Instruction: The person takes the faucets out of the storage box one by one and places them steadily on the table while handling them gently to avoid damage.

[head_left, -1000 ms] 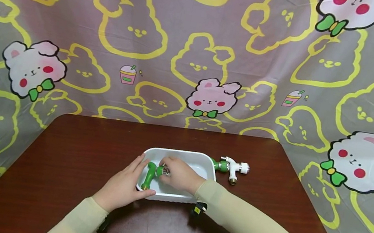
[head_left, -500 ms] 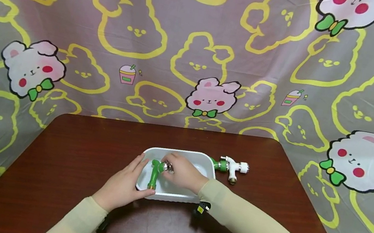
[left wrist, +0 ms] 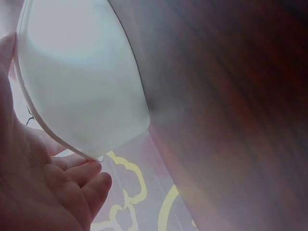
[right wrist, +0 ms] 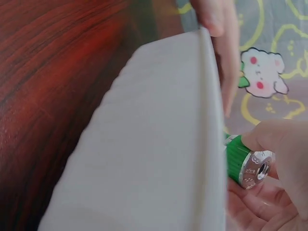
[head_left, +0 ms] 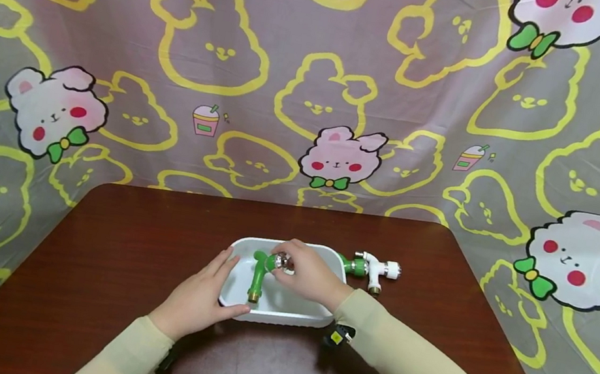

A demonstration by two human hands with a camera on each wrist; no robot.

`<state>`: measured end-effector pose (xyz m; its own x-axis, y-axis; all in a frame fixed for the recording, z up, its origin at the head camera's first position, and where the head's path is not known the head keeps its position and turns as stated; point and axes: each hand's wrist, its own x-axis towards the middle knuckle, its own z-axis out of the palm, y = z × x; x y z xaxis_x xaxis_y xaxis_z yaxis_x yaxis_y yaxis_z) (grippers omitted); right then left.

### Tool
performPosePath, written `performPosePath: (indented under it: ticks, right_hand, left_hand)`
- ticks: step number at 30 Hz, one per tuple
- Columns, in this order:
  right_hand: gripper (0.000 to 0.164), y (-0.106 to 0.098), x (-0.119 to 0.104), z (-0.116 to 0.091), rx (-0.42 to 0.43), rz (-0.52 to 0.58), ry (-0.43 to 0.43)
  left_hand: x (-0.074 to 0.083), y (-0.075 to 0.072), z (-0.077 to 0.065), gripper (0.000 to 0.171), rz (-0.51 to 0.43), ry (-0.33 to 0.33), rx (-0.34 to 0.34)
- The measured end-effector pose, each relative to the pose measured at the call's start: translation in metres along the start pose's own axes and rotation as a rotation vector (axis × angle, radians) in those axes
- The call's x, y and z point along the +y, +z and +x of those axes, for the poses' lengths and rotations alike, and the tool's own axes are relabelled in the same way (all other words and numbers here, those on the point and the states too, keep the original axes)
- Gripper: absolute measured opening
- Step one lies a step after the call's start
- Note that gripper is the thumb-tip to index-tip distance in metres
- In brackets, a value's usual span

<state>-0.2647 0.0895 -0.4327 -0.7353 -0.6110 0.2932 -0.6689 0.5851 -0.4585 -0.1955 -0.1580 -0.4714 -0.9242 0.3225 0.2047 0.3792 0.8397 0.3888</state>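
A white plastic basin [head_left: 292, 319] stands on the table in the head view. My left hand [head_left: 197, 302] rests against its left end, thumb on the near rim and fingers extended along the left rim. The left wrist view shows this hand against the basin's wall [left wrist: 86, 101]. Inside the basin, my right hand [head_left: 315, 275] grips a green tap [head_left: 259, 276] by its silver-ringed end. The tap's brass-tipped end points toward me. In the right wrist view, the tap's ridged green part and silver end [right wrist: 250, 166] show between thumb and fingers, partly behind the basin's rim.
A white tap [head_left: 377, 269] with a green fitting [head_left: 358, 267] lies just right of the basin on the dark wood table [head_left: 163, 223]. A patterned cloth [head_left: 271, 76] hangs behind the table and along its sides.
My right hand has moved right and slightly away from me inside the basin, carrying the green tap. The tap has turned a little more upright in view. My left hand stays put.
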Motion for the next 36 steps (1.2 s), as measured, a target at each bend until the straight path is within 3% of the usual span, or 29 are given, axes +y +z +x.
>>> performPosePath:
  ticks: [21,27,36]
  right_hand:
    - [0.034,-0.052,0.022,-0.034,0.149,0.127,0.193]
    - [0.035,-0.064,0.032,-0.044,0.196,0.122,0.196]
    - [0.035,-0.088,0.044,-0.060,0.208,0.138,0.273]
  left_hand:
    - [0.001,0.000,0.000,0.106,0.022,-0.013,-0.019]
    - [0.000,0.000,0.000,0.105,0.025,-0.008,-0.017]
    - [-0.001,-0.001,0.000,0.106,0.029,-0.002,-0.032]
